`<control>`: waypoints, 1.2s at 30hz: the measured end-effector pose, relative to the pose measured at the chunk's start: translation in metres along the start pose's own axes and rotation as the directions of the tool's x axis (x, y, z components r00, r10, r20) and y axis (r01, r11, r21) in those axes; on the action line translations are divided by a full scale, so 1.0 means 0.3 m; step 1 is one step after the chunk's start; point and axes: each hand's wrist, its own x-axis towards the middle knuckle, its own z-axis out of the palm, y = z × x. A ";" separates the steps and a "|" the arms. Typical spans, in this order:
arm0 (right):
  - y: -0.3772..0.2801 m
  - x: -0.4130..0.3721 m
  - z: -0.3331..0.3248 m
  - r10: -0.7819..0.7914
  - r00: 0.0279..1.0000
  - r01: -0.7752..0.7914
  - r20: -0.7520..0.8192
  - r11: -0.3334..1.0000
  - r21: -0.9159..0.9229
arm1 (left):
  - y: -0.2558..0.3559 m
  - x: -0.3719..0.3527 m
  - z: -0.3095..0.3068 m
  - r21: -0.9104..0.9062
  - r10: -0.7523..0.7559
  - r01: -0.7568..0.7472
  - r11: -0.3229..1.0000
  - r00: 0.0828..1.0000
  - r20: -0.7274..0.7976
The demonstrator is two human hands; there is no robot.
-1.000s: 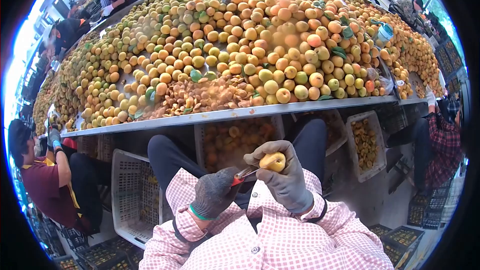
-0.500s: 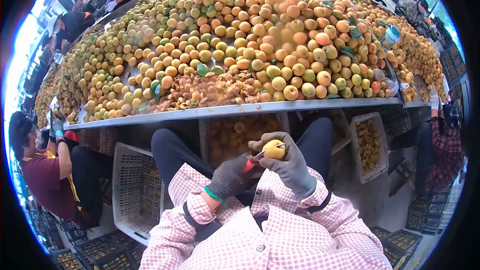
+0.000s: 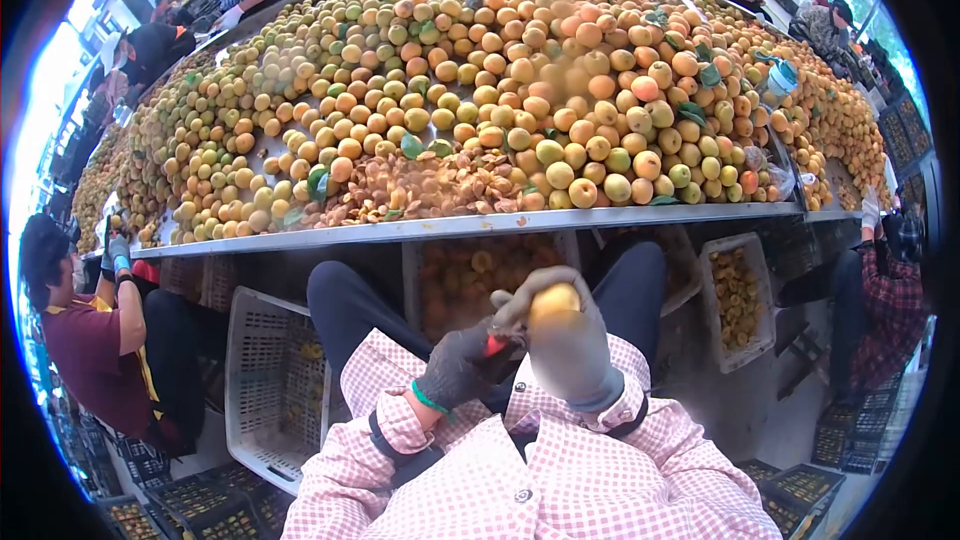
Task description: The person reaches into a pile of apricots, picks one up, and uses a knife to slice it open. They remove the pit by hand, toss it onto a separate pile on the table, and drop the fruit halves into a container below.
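Observation:
My left hand (image 3: 462,365), in a dark glove with a green cuff edge, is closed around a red-handled knife (image 3: 495,344) in front of my lap. Its blade cannot be made out. Just right of it, my right hand (image 3: 574,348), in a grey glove and partly blurred, grips a yellow-orange fruit (image 3: 555,302) between thumb and fingers. Beyond both hands, a heap of split fruit pits (image 3: 420,185) lies near the front edge of the table (image 3: 470,227), among many whole apricot-like fruits (image 3: 600,125).
Below the table edge is a crate of fruit pieces (image 3: 480,265) between my knees. A white crate (image 3: 275,380) stands at left, another with fruit halves (image 3: 738,305) at right. Co-workers sit at left (image 3: 95,330) and right (image 3: 890,310); others are across the table.
The knife has drawn back from the fruit, and its blade no longer shows against it. My right hand has turned, with the fruit still in its grip.

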 end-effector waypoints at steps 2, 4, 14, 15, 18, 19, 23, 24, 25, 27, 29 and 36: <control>-0.045 0.040 0.023 0.017 0.950 0.053 -0.312 0.975 0.214 | -0.045 -0.015 0.017 -0.084 -0.252 0.248 0.965 0.967 -0.034; -0.087 0.051 0.013 -0.076 0.959 0.111 -0.272 0.987 0.115 | -0.008 -0.014 -0.003 -0.252 -0.309 0.288 0.924 0.950 -0.050; -0.106 0.013 -0.047 0.253 0.935 -0.252 -0.247 0.967 0.035 | 0.080 0.031 -0.029 -0.109 -0.139 0.133 0.985 0.989 -0.045; -0.100 0.011 -0.038 0.295 0.922 -0.293 -0.252 0.955 0.046 | 0.081 0.029 -0.029 -0.009 -0.152 0.151 0.988 0.988 -0.026; -0.072 -0.007 -0.034 0.241 0.942 -0.238 -0.233 0.970 0.042 | 0.085 0.018 -0.038 0.115 -0.158 0.158 0.981 0.987 -0.007; -0.071 -0.016 -0.045 0.284 0.937 -0.279 -0.202 0.959 0.055 | 0.090 0.013 -0.042 0.137 -0.145 0.144 0.980 0.989 0.003; -0.053 -0.007 0.006 0.139 0.970 -0.112 -0.199 0.984 0.140 | 0.120 0.023 -0.052 0.212 -0.145 0.145 0.966 0.989 -0.014; -0.046 -0.009 0.010 0.142 0.970 -0.115 -0.199 0.983 0.142 | 0.121 0.026 -0.054 0.251 -0.120 0.124 0.960 0.992 -0.032; -0.038 -0.010 0.014 0.123 0.969 -0.092 -0.216 0.985 0.149 | 0.120 0.029 -0.055 0.289 -0.092 0.103 0.952 0.994 -0.050; -0.011 -0.004 0.020 0.105 0.968 -0.069 -0.230 0.985 0.158 | 0.111 0.034 -0.050 0.281 -0.077 0.093 0.955 0.995 -0.068; 0.030 -0.002 0.027 -0.087 0.955 0.091 -0.285 0.996 -0.001 | 0.096 0.035 -0.037 0.273 -0.067 0.087 0.958 0.994 -0.080; 0.004 0.027 -0.004 0.095 0.907 -0.124 -0.411 0.991 -0.043 | 0.074 0.110 -0.027 0.428 -0.142 0.154 0.891 0.988 -0.059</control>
